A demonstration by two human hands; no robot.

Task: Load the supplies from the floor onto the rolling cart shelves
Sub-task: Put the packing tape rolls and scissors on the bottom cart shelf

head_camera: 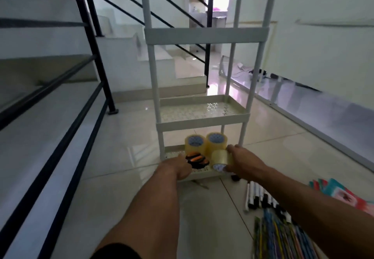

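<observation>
Striped sticks (283,236) and markers (261,197) lay nearest on the floor. Right hand (242,163) gripped one tape roll (219,158) on the cart's bottom shelf (172,154); two more rolls (194,143) stood behind. Left hand (178,167) curled beside orange-black handles (197,159) there, grip unclear

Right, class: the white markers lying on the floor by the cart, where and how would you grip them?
The markers lie flat and side by side on the floor, so come from above and close fingers across the middle of the barrels, probably gathering the whole row at once.
</observation>
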